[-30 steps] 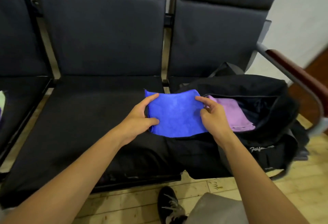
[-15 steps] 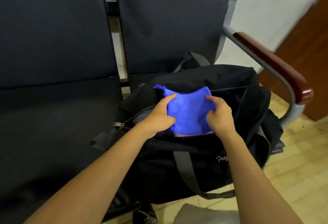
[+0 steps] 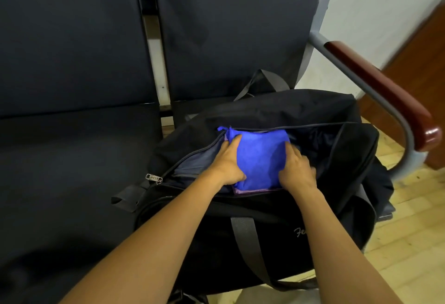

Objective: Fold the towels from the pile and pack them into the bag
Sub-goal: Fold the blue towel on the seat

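A folded blue towel (image 3: 258, 159) lies inside the open black bag (image 3: 325, 183) on the right seat, on top of a purple towel (image 3: 250, 191) whose near edge shows beneath it. My left hand (image 3: 227, 163) holds the blue towel's left side, thumb on top at the near edge. My right hand (image 3: 297, 169) presses on its right side with fingers bent down onto the cloth. Both hands are inside the bag's opening.
The bag's zipper pull (image 3: 154, 178) hangs at its left end, and a grey strap (image 3: 245, 236) runs down its front. A dark seat (image 3: 72, 171) lies to the left. A wood-topped metal armrest (image 3: 380, 87) curves past the bag's right side. Wooden floor (image 3: 414, 243) lies beyond.
The blue towel went from the seat beside the bag into the bag, onto the purple towel. Both hands have pushed it lower, and my view shifted right toward the bag.
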Tool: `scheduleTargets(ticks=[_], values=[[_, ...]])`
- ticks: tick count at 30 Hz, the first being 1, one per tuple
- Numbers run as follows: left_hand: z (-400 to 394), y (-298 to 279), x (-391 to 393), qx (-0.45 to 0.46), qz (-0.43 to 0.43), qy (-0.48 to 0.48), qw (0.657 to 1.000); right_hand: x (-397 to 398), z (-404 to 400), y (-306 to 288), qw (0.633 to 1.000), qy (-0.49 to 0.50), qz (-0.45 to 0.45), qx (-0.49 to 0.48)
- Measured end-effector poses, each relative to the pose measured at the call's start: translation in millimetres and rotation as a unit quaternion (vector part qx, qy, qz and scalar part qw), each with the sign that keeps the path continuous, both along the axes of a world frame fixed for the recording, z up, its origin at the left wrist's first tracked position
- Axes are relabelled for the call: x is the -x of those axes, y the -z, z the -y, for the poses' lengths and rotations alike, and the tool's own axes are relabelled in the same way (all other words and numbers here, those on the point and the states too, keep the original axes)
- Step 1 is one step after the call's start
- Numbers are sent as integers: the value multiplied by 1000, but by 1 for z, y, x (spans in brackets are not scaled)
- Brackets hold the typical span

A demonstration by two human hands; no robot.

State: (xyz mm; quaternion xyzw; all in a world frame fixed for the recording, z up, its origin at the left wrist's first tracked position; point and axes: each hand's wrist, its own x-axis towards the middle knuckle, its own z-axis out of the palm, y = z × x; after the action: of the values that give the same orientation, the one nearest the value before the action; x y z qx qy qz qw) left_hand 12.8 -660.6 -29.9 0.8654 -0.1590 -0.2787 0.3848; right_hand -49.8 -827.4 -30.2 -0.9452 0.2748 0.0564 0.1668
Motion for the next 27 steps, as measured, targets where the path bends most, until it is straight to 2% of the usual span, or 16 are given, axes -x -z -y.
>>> scheduleTargets(ticks=[3, 5, 9, 13, 16, 20, 27], values=[[4, 0, 4, -47, 25, -18, 998, 2, -1, -1, 997, 35, -67, -26], [5, -4, 6, -65, 39, -35, 996, 5, -8, -6, 997, 42, -64, -7], [-3, -11, 12, -65, 80, -42, 994, 5, -36, -14, 997, -14, 52, 52], [-22, -25, 14, -57, 153, -32, 986, 3, -63, -23, 986, -59, 141, 66], [-46, -44, 15, -51, 182, -15, 982, 3, -83, -27, 976, -105, 174, 78], [-94, -66, 15, -51, 231, -47, 971, 2, -118, -33, 964, -152, 202, 84], [-183, -76, 24, -86, 223, -85, 967, 3, -188, -41, 934, -260, 241, 37]])
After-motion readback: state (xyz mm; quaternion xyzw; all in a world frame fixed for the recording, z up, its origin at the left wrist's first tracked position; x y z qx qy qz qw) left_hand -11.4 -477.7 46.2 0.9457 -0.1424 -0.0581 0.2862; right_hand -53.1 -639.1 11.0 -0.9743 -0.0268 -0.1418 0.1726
